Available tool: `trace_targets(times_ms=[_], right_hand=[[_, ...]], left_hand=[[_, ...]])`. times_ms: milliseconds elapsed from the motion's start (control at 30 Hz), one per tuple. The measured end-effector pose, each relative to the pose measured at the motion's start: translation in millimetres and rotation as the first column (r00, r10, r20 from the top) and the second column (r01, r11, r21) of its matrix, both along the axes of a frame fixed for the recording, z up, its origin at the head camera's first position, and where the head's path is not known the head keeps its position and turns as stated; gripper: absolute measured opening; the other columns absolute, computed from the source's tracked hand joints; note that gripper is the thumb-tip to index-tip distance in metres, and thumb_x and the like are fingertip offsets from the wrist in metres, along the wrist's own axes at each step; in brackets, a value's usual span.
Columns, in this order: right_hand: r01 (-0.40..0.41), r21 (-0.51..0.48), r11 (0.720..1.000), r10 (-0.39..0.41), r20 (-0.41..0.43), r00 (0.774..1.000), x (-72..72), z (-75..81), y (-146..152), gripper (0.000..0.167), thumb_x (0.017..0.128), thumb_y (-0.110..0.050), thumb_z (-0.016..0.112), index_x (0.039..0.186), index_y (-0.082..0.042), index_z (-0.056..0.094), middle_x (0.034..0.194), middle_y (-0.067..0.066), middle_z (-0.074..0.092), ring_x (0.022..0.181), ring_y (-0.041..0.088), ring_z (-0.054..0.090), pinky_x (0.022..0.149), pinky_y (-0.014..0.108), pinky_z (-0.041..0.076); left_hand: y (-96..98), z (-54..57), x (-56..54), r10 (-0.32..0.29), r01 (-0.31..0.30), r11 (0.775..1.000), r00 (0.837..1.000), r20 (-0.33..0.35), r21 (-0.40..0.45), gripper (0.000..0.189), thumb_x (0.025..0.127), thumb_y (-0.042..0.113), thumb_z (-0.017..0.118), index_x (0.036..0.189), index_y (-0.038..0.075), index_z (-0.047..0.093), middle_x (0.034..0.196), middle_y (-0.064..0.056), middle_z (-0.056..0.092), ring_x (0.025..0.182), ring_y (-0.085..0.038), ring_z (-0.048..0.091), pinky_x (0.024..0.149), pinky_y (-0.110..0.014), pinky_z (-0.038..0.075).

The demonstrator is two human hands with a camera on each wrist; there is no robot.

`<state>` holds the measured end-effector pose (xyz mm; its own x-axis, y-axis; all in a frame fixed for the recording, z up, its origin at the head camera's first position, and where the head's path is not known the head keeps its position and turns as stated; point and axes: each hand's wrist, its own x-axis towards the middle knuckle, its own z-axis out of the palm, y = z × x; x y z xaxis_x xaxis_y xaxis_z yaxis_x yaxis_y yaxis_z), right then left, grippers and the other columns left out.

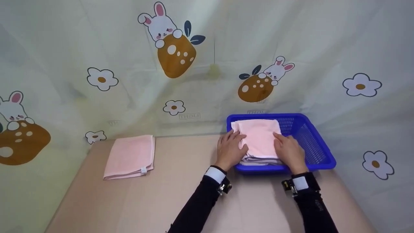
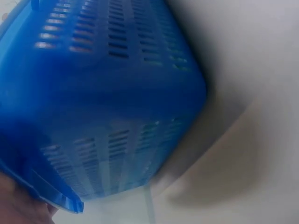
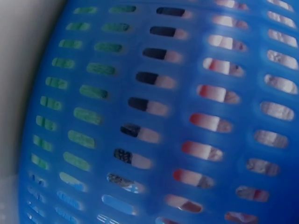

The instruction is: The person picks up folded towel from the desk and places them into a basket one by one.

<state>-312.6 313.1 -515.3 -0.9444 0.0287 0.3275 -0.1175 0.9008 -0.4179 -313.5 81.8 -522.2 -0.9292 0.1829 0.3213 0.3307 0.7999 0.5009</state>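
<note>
A folded pink towel (image 1: 260,137) lies on top of a stack of folded cloths (image 1: 262,160) in the blue plastic basket (image 1: 318,144). My left hand (image 1: 230,149) rests along the towel's left edge, its fingers spread and the fingertips on the fabric. At the opposite edge, my right hand (image 1: 291,152) holds the towel's side with bent fingers, some of them hidden below the hand. In the left wrist view, part of my left hand (image 2: 21,205) shows beside the basket rim. The slotted basket wall (image 3: 173,93) fills the right wrist view, with green, dark, red and white material behind it.
Another folded pink towel (image 1: 131,157), with a small white tag, lies on the left of the beige tabletop (image 1: 181,181). Behind the table hangs a pale curtain (image 1: 207,90) printed with rabbits and flowers, close to the basket's back rim.
</note>
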Motion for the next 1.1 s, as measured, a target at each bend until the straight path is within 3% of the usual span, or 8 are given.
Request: trace_targets(times_ms=[267, 567, 867, 1000, 1100], right_hand=[[-0.017, 0.035, 0.999, 0.015, 0.042, 0.999, 2.6, 2.1, 3, 0.045, 0.108, -0.030, 0.044, 0.147, -0.015, 0.059, 0.118, 0.036, 0.063, 0.108, 0.055, 0.062, 0.083, 0.072, 0.051], [-0.016, 0.000, 1.000, 0.016, 0.023, 1.000, 4.4, -0.3, 4, 0.046, 0.109, -0.030, 0.042, 0.151, -0.017, 0.055, 0.116, 0.032, 0.060, 0.104, 0.051, 0.061, 0.080, 0.070, 0.051], [-0.003, -0.020, 1.000, 0.001, -0.074, 0.997, 6.3, 0.9, 2, 0.046, 0.109, -0.033, 0.046, 0.151, -0.018, 0.055, 0.122, 0.033, 0.061, 0.109, 0.052, 0.059, 0.087, 0.068, 0.049], [0.001, -0.029, 1.000, -0.004, -0.122, 0.993, 17.9, -1.2, 3, 0.051, 0.109, -0.041, 0.044, 0.153, -0.016, 0.051, 0.125, 0.032, 0.060, 0.108, 0.050, 0.060, 0.086, 0.066, 0.050], [-0.016, -0.029, 0.999, 0.009, -0.216, 0.976, 31.1, -5.9, 13, 0.049, 0.109, -0.038, 0.047, 0.151, -0.013, 0.055, 0.120, 0.029, 0.062, 0.103, 0.049, 0.062, 0.082, 0.063, 0.050]], left_hand=[[1.2, 1.5, -0.3, 0.007, -0.007, 1.000, 1.000, -0.009, -0.017, 0.044, 0.096, 0.037, 0.054, 0.136, 0.023, 0.068, 0.155, 0.000, 0.055, 0.152, -0.023, 0.037, 0.124, -0.053, 0.025], [0.9, -1.3, -0.6, -0.015, 0.016, 0.998, 1.000, -0.025, 0.053, 0.044, 0.099, 0.034, 0.054, 0.140, 0.023, 0.064, 0.159, -0.001, 0.051, 0.152, -0.025, 0.037, 0.121, -0.054, 0.032], [-18.7, 8.1, 5.7, -0.143, 0.143, 0.984, 0.990, -0.008, 0.108, 0.051, 0.102, 0.039, 0.058, 0.149, 0.020, 0.056, 0.165, -0.006, 0.040, 0.151, -0.034, 0.038, 0.121, -0.060, 0.031], [-31.8, 15.4, 12.9, -0.172, 0.168, 0.977, 0.985, 0.017, 0.133, 0.055, 0.102, 0.046, 0.058, 0.153, 0.024, 0.052, 0.167, -0.005, 0.038, 0.150, -0.035, 0.040, 0.120, -0.060, 0.032], [-46.5, 17.7, 19.2, -0.175, 0.169, 0.971, 0.984, 0.024, 0.172, 0.055, 0.103, 0.045, 0.059, 0.153, 0.026, 0.051, 0.165, -0.006, 0.040, 0.149, -0.034, 0.041, 0.119, -0.059, 0.035]])
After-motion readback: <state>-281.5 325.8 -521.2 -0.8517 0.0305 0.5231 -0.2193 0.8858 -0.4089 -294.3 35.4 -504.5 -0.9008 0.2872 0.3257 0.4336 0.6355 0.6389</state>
